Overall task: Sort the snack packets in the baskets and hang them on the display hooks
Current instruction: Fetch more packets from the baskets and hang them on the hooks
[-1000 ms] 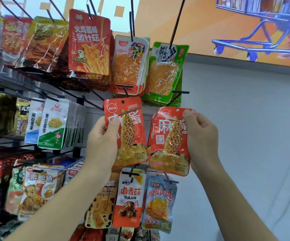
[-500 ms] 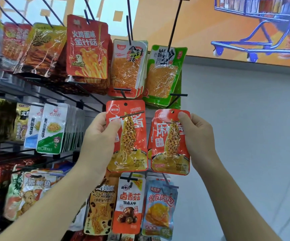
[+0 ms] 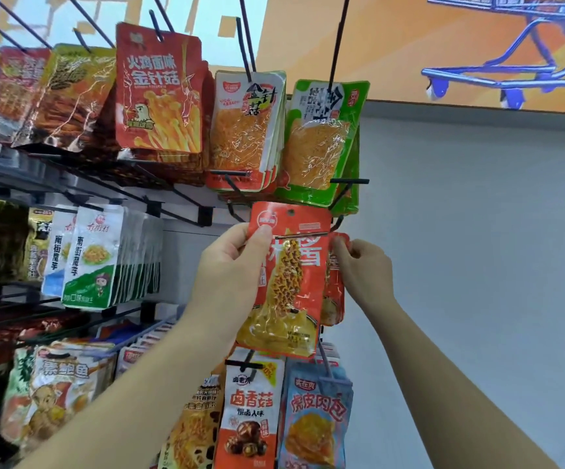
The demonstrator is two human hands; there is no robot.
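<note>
Thumb of my left hand (image 3: pixel 230 265) clamps the front red packet (image 3: pixel 291 282) by its top corner, hang hole uppermost, just beside the black hook (image 3: pixel 337 223); my right hand (image 3: pixel 365 269) pinches the second red packet (image 3: pixel 334 292) half-hidden behind, probably to thread it first.

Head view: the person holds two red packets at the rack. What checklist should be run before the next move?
1. Grip of left hand on front red packet: ok.
2. Pinch of right hand on rear red packet: ok.
3. Front packet's hang hole unobstructed: ok.
4. That hole threaded on the hook wire: not ok; the wire crosses the packet's face below the hole.
5. Rear packet's hole free: cannot tell, hidden.
</note>
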